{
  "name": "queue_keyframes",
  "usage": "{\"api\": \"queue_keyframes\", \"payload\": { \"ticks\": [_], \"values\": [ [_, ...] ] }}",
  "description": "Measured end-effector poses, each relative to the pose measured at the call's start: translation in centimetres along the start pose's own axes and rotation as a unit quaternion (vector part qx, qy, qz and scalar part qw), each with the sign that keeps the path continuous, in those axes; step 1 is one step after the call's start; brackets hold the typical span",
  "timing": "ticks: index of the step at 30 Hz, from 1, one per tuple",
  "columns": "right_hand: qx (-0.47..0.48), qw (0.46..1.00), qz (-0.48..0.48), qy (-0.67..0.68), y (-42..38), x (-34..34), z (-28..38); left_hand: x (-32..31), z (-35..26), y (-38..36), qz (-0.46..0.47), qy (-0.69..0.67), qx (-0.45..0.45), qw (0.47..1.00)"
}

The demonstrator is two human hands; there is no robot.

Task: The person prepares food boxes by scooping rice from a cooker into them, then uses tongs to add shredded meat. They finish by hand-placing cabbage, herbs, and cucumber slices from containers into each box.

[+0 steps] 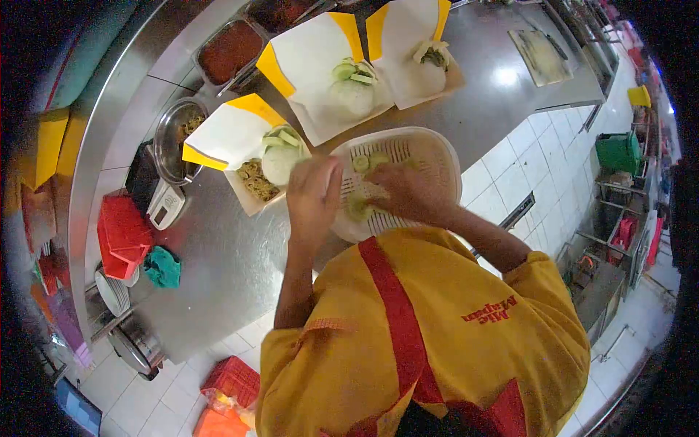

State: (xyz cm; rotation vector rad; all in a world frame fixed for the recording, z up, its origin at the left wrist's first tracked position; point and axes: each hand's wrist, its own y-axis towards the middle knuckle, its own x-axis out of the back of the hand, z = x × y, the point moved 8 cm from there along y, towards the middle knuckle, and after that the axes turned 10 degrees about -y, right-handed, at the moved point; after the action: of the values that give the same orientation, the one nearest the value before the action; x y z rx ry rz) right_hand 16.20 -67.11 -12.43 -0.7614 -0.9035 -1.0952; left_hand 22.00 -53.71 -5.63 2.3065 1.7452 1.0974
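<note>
A white slotted basket (453, 156) stands at the counter's front edge, with cucumber slices (357, 207) inside. My right hand (409, 191) reaches into it, fingers over the slices; blur hides whether any are pinched. At the basket's left rim is my left hand (313, 191), raised and smeared by motion, so its grip does not show. Close beside it lies an open food box (240, 131) holding a rice mound (282, 164), cucumber slices on top and shredded brown food (256, 180). Behind the basket, a second open box (313, 54) holds rice and cucumber slices.
A third open box (404, 29) holds rice and greens. At the left are a steel bowl (166, 146), a kitchen scale (167, 207), red baskets (124, 233) and a green cloth (162, 266). A cutting board (541, 58) with a knife lies back right.
</note>
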Motion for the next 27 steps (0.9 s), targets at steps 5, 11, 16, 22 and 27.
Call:
{"api": "queue_keyframes", "payload": {
  "ticks": [5,11,16,22,27],
  "values": [
    [0.046,0.993,0.070,-0.081,0.5,-6.2,4.2,0.1,0.4,-3.7,0.005,0.006,0.072,0.997],
    [-0.019,0.996,0.087,0.009,0.1,-3.1,1.4,0.4,1.5,-4.6,-0.036,-0.088,0.165,0.982],
    [-0.025,0.927,-0.018,0.373,-1.6,3.5,2.5,-2.4,0.7,-5.9,0.080,-0.247,0.322,0.910],
    [-0.079,0.989,-0.108,-0.064,0.5,0.3,-6.4,-2.7,1.4,-9.1,0.032,-0.414,0.486,0.769],
    [-0.070,0.985,-0.007,-0.156,0.0,-2.3,-6.4,-1.3,1.8,-9.0,0.016,-0.355,0.412,0.839]
  ]
}}
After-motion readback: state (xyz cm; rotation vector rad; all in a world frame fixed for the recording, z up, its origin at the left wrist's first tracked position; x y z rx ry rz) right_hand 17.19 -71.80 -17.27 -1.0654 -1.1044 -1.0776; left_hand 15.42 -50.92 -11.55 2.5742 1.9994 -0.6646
